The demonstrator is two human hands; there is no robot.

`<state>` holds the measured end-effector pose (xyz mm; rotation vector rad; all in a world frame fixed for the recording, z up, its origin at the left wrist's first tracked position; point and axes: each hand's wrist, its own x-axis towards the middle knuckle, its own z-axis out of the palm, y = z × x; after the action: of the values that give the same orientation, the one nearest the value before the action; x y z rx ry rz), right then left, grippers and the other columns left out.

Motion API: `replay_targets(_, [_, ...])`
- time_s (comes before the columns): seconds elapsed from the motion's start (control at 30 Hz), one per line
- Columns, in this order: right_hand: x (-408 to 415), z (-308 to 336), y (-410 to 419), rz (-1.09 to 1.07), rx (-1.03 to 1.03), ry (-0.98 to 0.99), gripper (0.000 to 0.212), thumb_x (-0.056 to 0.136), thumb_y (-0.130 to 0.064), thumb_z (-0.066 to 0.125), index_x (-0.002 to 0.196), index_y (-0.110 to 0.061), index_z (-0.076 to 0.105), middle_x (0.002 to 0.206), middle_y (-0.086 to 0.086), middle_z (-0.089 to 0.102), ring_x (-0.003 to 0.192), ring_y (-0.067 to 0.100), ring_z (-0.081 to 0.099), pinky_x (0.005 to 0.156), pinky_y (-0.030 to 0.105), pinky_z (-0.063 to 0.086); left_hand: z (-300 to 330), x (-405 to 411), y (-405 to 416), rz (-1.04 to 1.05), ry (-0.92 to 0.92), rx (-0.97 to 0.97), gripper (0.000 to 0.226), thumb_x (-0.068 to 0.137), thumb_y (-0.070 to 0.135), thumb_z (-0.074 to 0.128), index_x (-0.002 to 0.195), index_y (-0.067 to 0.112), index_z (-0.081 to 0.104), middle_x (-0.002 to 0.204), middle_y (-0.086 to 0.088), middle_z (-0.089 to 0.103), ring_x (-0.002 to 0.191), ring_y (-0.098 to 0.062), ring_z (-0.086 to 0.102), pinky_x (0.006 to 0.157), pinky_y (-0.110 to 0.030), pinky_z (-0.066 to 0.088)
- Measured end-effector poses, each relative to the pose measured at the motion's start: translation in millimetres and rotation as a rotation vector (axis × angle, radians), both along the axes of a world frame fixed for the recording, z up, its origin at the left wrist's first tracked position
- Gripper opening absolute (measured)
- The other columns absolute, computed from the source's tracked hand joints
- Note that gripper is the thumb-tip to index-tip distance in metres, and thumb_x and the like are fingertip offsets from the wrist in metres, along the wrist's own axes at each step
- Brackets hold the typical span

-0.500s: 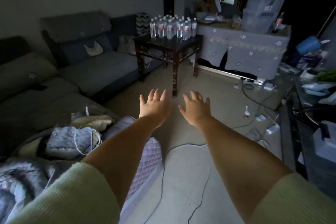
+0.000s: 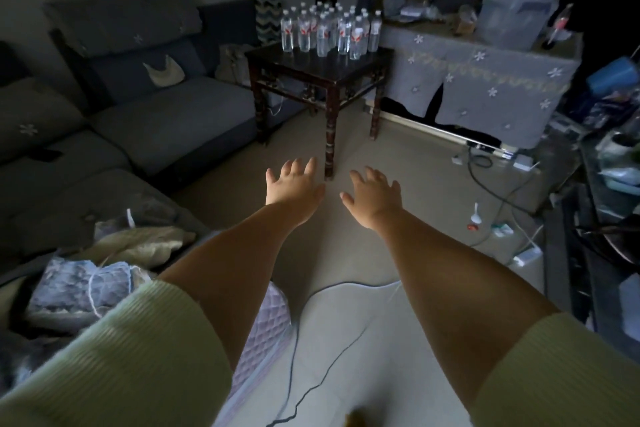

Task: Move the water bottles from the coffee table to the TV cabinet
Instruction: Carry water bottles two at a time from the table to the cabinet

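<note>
- The room is lying in dim light — the right edge, where a dark low unit is standing with clutter on it, is blurring into shapes too murky to name.
- The bottles are standing upright in a tight cluster on the bench, clear plastic with white caps and red-marked labels; the rear ones are hiding behind the front rows, so their count is not showing.
- The bench is a square, dark, glossy wooden one with turned legs, sitting between the sofa and a cabinet draped in grey cloth with small white flowers.
- Both arms are reaching forward over the pale floor, well short of the bench.
- The left hand is showing its fingers spread and straight, holding nothing; the right hand is doing likewise.
- Ribbed, pale green sleeves are getting cut off by the bottom edge.
- Rumpled quilted bedding is lying at lower left, partly hidden by the left sleeve.
</note>
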<state>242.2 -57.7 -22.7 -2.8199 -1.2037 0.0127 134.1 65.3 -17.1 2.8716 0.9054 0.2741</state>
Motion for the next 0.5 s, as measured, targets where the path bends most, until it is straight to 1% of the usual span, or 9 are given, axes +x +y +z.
replay_targets(0.2, [107,13,41,0.021,-0.036,0.008,0.058,0.098,-0.05,0.036,0.149,-0.023,0.028,0.156,0.009,0.024,0.142,0.027,0.026,0.109,0.051,0.027,18,97,39,0.071,-0.011,-0.026,0.061,0.096,0.047,0.036,0.149,0.024,0.015,0.153,-0.009,0.027,0.143,-0.029,0.022,0.115,-0.056,0.013])
replay_targets(0.33, [145,15,77,0.044,-0.03,0.021,0.058,0.098,-0.048,0.037,0.149,-0.022,0.027,0.152,0.01,0.029,0.138,0.027,0.03,0.106,0.05,0.03,20,131,70,0.089,0.021,-0.015,0.062,0.097,0.048,0.035,0.15,0.023,0.014,0.155,-0.008,0.024,0.144,-0.028,0.02,0.115,-0.055,0.012])
replay_targets(0.5, [190,17,143,0.087,-0.012,0.02,0.054,0.099,-0.047,0.037,0.145,-0.021,0.032,0.148,0.008,0.032,0.135,0.026,0.033,0.104,0.048,0.032,24,174,133,0.123,0.019,0.01,0.059,0.097,0.046,0.036,0.148,0.022,0.018,0.154,-0.009,0.026,0.143,-0.028,0.022,0.114,-0.056,0.013])
